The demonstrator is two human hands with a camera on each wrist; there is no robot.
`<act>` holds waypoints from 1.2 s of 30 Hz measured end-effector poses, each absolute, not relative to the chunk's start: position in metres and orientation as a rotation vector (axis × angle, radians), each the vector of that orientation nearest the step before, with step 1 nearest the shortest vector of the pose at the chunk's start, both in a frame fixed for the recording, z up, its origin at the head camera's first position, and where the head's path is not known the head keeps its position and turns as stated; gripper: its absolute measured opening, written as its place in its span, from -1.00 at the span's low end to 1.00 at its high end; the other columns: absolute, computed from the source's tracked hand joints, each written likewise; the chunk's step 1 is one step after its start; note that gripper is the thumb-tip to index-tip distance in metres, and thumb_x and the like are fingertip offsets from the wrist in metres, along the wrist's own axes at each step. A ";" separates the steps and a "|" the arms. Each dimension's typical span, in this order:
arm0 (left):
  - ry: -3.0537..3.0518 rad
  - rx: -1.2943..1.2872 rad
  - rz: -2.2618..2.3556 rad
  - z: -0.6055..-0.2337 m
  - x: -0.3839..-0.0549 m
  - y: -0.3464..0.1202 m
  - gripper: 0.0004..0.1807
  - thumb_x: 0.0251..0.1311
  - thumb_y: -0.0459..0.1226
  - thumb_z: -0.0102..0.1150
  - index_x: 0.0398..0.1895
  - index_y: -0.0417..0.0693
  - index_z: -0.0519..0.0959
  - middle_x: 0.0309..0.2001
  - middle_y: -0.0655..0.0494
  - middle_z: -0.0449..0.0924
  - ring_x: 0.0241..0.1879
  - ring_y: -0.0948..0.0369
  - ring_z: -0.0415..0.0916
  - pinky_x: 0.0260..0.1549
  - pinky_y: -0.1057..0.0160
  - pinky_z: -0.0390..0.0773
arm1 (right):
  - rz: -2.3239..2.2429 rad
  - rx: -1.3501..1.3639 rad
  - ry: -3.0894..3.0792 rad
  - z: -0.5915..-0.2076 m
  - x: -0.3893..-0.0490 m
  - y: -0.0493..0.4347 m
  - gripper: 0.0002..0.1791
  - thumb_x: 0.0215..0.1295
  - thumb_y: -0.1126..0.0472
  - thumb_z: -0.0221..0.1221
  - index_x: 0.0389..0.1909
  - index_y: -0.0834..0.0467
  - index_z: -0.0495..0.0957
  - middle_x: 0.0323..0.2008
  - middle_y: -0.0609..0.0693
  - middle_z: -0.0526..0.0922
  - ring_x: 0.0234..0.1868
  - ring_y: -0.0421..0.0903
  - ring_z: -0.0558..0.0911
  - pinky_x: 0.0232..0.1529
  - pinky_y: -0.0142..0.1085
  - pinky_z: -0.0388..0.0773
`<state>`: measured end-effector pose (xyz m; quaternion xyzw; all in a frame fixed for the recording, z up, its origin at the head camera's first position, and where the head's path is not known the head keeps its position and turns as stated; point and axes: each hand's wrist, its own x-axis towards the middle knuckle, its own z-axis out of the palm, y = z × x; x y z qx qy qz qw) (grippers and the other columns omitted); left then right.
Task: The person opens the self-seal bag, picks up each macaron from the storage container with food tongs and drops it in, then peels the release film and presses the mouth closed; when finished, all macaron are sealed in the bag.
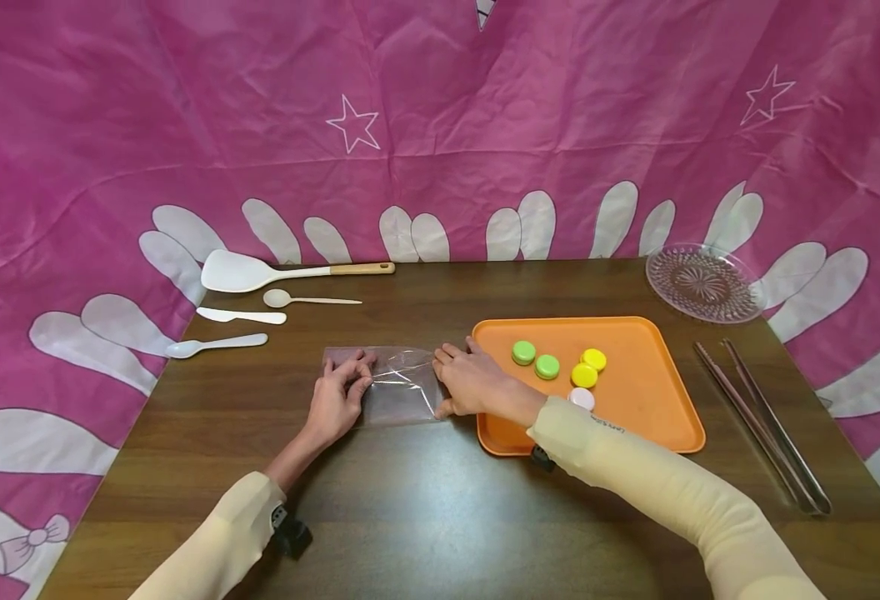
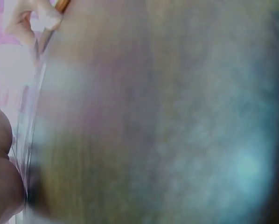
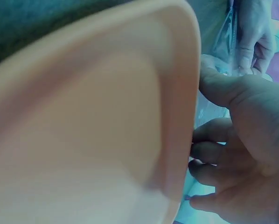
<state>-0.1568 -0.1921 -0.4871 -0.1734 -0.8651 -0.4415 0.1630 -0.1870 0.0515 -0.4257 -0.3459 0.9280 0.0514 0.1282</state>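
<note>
A clear plastic bag [image 1: 402, 387] lies flat on the wooden table, shining with creases. At its left end, my left hand [image 1: 341, 398] pinches the film between thumb and forefinger. My right hand [image 1: 473, 382] rests at the bag's right end, thumb and fingers spread apart and touching its edge. In the right wrist view, that hand's fingers [image 3: 209, 151] lie loosely beside the rim of the orange tray [image 3: 179, 93]. The left wrist view is mostly blurred table, with the bag's edge [image 2: 30, 126] in profile at the left.
Two green macarons [image 1: 547, 367], two yellow macarons [image 1: 584, 375] and a pale pink macaron [image 1: 582, 399] sit on the tray. Metal tongs [image 1: 773, 433] and a clear patterned plate [image 1: 706, 283] are at right. A white spatula [image 1: 236, 272], two spoons [image 1: 218, 343] and a white knife [image 1: 241, 316] lie at left.
</note>
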 end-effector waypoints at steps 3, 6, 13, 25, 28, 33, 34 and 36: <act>-2.464 -0.496 -1.248 -0.487 -0.156 -0.193 -0.73 0.16 -0.61 0.22 -0.47 -0.10 0.45 0.08 -0.21 0.62 0.24 -0.20 0.44 0.29 -0.46 -0.15 | 0.156 -1.043 2.704 -0.423 -0.185 0.054 -0.08 0.19 -0.30 0.30 0.41 0.21 0.37 0.46 0.13 0.28 0.51 0.05 0.15 0.43 0.16 -0.01; -2.474 -0.504 -1.230 -0.486 -0.155 -0.195 -0.74 0.16 -0.61 0.22 -0.44 -0.11 0.45 0.11 -0.21 0.60 0.26 -0.22 0.41 0.29 -0.46 -0.17 | 0.134 -1.106 2.718 -0.418 -0.182 0.057 -0.15 0.24 -0.24 0.30 0.40 0.20 0.38 0.46 0.12 0.29 0.50 0.06 0.17 0.43 0.17 0.00; -2.491 -0.533 -1.217 -0.484 -0.156 -0.197 -0.73 0.14 -0.58 0.27 -0.45 -0.07 0.47 0.17 -0.24 0.55 0.29 -0.29 0.33 0.26 -0.51 -0.21 | 0.047 -1.393 2.687 -0.412 -0.181 0.063 -0.42 0.41 0.00 0.21 0.37 0.15 0.44 0.42 0.07 0.35 0.48 0.04 0.23 0.43 0.08 0.06; -2.458 -0.550 -1.265 -0.479 -0.155 -0.194 -0.72 0.09 -0.60 0.29 -0.48 -0.09 0.47 0.10 -0.29 0.60 0.27 -0.34 0.34 0.22 -0.55 -0.17 | 0.128 -1.418 2.592 -0.428 -0.191 0.065 -0.24 0.33 -0.30 0.15 0.42 0.04 0.39 0.45 0.08 0.30 0.47 0.07 0.24 0.40 0.21 0.06; -2.421 -0.586 -1.160 -0.472 -0.157 -0.192 -0.71 0.06 -0.62 0.29 -0.48 -0.11 0.45 0.09 -0.31 0.60 0.26 -0.36 0.34 0.22 -0.55 -0.17 | 0.157 -1.389 2.601 -0.425 -0.190 0.062 -0.23 0.32 -0.34 0.13 0.40 0.04 0.42 0.43 0.06 0.34 0.46 0.05 0.26 0.40 0.21 0.03; -2.425 -0.593 -1.088 -0.469 -0.158 -0.190 -0.73 0.08 -0.60 0.27 -0.47 -0.11 0.45 0.13 -0.29 0.57 0.27 -0.33 0.35 0.23 -0.53 -0.15 | 0.205 -1.346 2.627 -0.422 -0.189 0.059 -0.24 0.30 -0.34 0.17 0.34 0.08 0.49 0.38 0.06 0.41 0.44 0.03 0.29 0.42 0.19 0.02; -2.431 -0.582 -1.096 -0.470 -0.157 -0.190 -0.73 0.09 -0.60 0.27 -0.46 -0.10 0.45 0.13 -0.28 0.58 0.27 -0.31 0.35 0.24 -0.53 -0.15 | 0.209 -1.337 2.632 -0.421 -0.188 0.060 -0.25 0.29 -0.34 0.18 0.33 0.08 0.50 0.38 0.06 0.41 0.45 0.03 0.29 0.42 0.18 0.02; -2.433 -0.550 -1.133 -0.472 -0.155 -0.190 -0.74 0.12 -0.59 0.26 -0.46 -0.10 0.45 0.12 -0.27 0.59 0.27 -0.30 0.36 0.23 -0.53 -0.13 | 0.195 -1.335 2.641 -0.419 -0.188 0.063 -0.27 0.30 -0.31 0.19 0.32 0.10 0.51 0.38 0.07 0.42 0.46 0.04 0.27 0.42 0.17 0.01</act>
